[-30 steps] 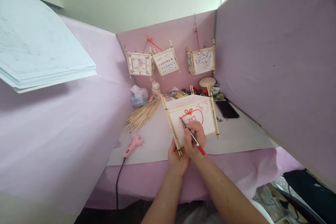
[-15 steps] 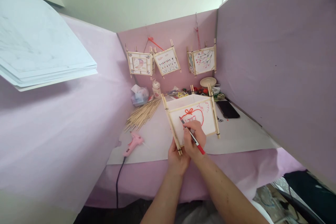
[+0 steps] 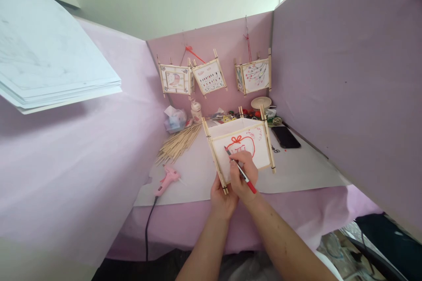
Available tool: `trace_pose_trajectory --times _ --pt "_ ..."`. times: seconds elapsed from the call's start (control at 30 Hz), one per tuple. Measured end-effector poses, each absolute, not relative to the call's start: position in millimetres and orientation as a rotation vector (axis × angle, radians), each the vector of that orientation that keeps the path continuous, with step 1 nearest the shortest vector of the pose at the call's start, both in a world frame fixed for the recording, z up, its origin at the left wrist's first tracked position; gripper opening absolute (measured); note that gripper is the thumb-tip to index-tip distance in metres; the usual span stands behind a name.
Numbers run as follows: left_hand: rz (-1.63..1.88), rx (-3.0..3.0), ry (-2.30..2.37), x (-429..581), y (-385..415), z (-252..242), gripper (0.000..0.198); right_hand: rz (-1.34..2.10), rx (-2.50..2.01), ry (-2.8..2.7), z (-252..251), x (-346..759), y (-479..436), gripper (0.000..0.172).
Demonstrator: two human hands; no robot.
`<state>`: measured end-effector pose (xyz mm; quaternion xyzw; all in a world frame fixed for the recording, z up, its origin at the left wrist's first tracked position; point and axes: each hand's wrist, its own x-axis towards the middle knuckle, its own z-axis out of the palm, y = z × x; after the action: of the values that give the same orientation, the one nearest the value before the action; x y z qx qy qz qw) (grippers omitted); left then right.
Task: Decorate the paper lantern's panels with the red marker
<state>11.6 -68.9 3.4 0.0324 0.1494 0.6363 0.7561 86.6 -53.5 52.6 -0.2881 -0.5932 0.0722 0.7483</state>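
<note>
My left hand [image 3: 222,195] supports a paper lantern [image 3: 219,151] with a wooden stick frame from below, at its lower left corner. Part of that hand's fingers is hidden behind the lantern. Closed round a red marker [image 3: 243,174], my right hand [image 3: 243,171] rests against the lantern's white front panel. The marker's tip meets the panel, or is very close to it, at the left side of a red outline drawing [image 3: 254,142] with a bow on top. Smaller red marks show at the panel's upper right.
A pink glue gun [image 3: 167,180] lies left, its cord running off the front edge. Beyond it are wooden sticks [image 3: 180,142]. A black phone [image 3: 286,137] lies right. Several finished lanterns [image 3: 255,77] hang at the back. Purple walls [image 3: 329,74] enclose both sides.
Almost nothing differs. The lantern, both hands and the marker appear shifted very slightly left, as does the rest of the scene. Both grips are the same.
</note>
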Motion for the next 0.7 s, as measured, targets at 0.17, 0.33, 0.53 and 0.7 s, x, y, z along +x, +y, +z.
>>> trace_pose_trajectory --times 0.17,0.33,0.53,0.7 --pt "1.392 0.062 0.326 12 -69 4 0.038 0.166 -0.629 -1.291 53 86 -54 0.015" --pt "1.391 0.128 0.312 12 -68 2 0.040 0.156 -0.629 -1.304 51 87 -52 0.015" --pt "1.379 0.129 0.287 12 -68 2 0.038 0.128 -0.620 -1.326 47 89 -48 0.017" --pt "1.374 0.073 0.294 13 -70 9 0.039 0.097 -0.589 -1.341 45 88 -42 0.026"
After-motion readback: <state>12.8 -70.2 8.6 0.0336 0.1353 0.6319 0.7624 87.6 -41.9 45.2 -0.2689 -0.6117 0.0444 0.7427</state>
